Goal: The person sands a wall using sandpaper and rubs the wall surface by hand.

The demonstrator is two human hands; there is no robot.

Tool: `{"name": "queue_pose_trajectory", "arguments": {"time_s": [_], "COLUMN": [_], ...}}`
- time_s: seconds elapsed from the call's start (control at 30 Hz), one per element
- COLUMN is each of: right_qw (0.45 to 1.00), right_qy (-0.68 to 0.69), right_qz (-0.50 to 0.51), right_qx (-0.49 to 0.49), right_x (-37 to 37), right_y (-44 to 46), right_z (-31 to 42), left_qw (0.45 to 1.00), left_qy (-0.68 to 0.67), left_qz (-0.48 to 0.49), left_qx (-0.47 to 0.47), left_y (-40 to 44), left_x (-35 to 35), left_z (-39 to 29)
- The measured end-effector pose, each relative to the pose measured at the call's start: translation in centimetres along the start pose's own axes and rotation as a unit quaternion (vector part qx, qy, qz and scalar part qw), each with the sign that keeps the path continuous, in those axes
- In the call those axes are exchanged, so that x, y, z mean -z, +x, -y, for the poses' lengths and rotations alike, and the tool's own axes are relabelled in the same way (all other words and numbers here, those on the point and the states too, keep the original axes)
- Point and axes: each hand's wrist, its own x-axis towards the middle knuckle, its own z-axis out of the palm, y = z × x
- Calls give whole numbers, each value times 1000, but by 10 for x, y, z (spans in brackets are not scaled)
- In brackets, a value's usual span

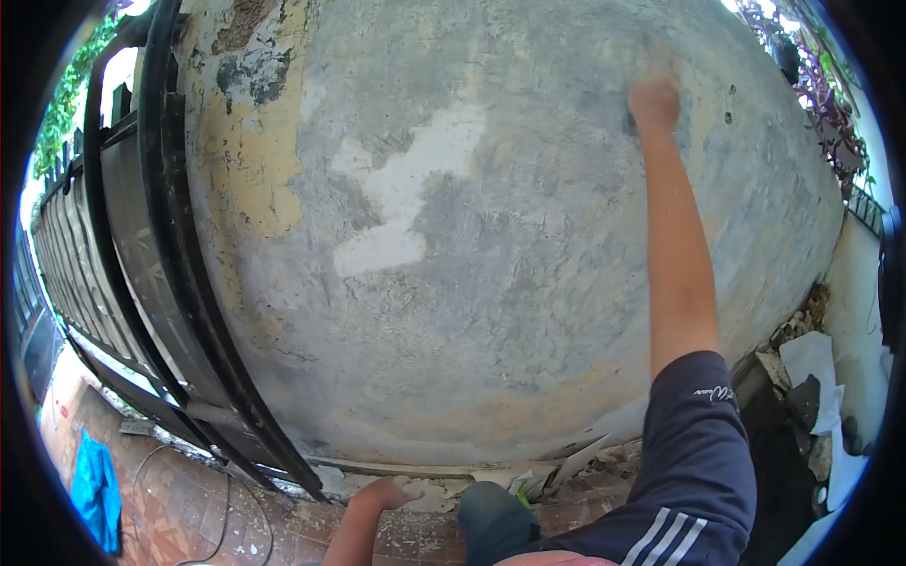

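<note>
My right arm reaches up to a weathered plaster wall (528,283). At the wall's upper right, my right hand (654,97) is smeared by motion, so its fingers and anything in them cannot be made out. White patches (401,184) and peeling yellow paint (260,170) mark the grey surface. Low down by the foot of the wall, my left hand (382,492) is held out to the left of my knee (491,519). Its fingers appear loosely extended, with nothing visible in them.
A black metal gate (175,189) stands along the left. On the tiled floor (179,509) lie a blue cloth (94,491) and a dark cable (226,519). Broken plaster and rubble (802,401) are piled at the right corner, below purple-leaved plants (830,123).
</note>
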Motion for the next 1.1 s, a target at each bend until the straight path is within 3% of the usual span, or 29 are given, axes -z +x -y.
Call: {"name": "queue_pose_trajectory", "arguments": {"time_s": [0.07, 0.1, 0.13, 0.17, 0.2, 0.27, 0.33, 0.4, 0.43, 0.47, 0.53, 0.57, 0.6, 0.63, 0.7, 0.77, 0.8, 0.83, 0.9, 0.97, 1.03, 1.1], "right_qw": [994, 968, 905, 956, 971, 889, 893, 939, 979, 973, 958, 943, 953, 921, 872, 871, 931, 969, 990, 991, 932, 891], "right_qy": [13, 62, 97, 67, 188, 306, 286, 243, 107, 110, 105, 147, 230, 275, 310, 300, 233, 147, 66, 81, 273, 270], "right_qz": [23, 210, 389, 284, 69, 84, 47, 38, 149, 194, 267, 293, 111, 81, 58, 54, 129, 85, 112, 103, 48, 34], "right_qx": [-104, -121, -140, 43, 128, 331, 344, 238, 88, 54, -14, 55, 161, 265, 374, 385, 249, 181, 49, 26, 234, 363], "right_x": [16, 30, 46, 31, 31, 77, 64, 24, -13, -10, 6, 43, 17, 48, 73, 46, 43, 7, 35, 50, 37, 64], "right_y": [15, 16, 17, -15, -59, -82, -39, 5, 22, 17, 32, 17, -35, -58, -69, -24, 6, 39, 53, 45, -12, -61], "right_z": [24, 67, 109, 149, 186, 212, 175, 120, 91, 100, 132, 175, 202, 226, 224, 181, 156, 112, 96, 112, 145, 166], "left_qw": [999, 998, 997, 996, 997, 998, 999, 999, 998, 996, 1000, 1000, 1000, 999, 999, 1000, 1000, 1000, 998, 998, 999, 999], "left_qy": [39, 53, 66, 79, 65, 40, 34, 5, -13, -27, -4, 10, -15, -40, -53, -25, -9, 9, 36, 52, -4, -17], "left_qz": [13, 27, 39, 50, 44, 38, 9, -12, -12, -10, -14, -17, -16, -15, -7, -4, -5, 7, 15, 9, 28, 35], "left_qx": [10, 4, -1, -6, -19, -37, -30, -47, -67, -87, -12, 21, 18, 15, 4, 8, 13, 28, 44, 36, 36, 27], "left_y": [12, 15, 15, 15, 17, 12, 13, 18, 20, 16, -3, -8, -2, 9, 3, -5, -7, -5, -3, 7, 31, 46], "left_x": [-1, -3, -4, -5, -3, -3, -1, 0, 3, 1, 9, 11, 8, 3, 2, 9, 15, 12, 9, 9, 3, 5], "left_z": [4, 0, -2, -4, -8, -6, -1, 6, 13, 18, 16, 13, 21, 36, 28, 27, 25, 27, 37, 43, 58, 49]}}
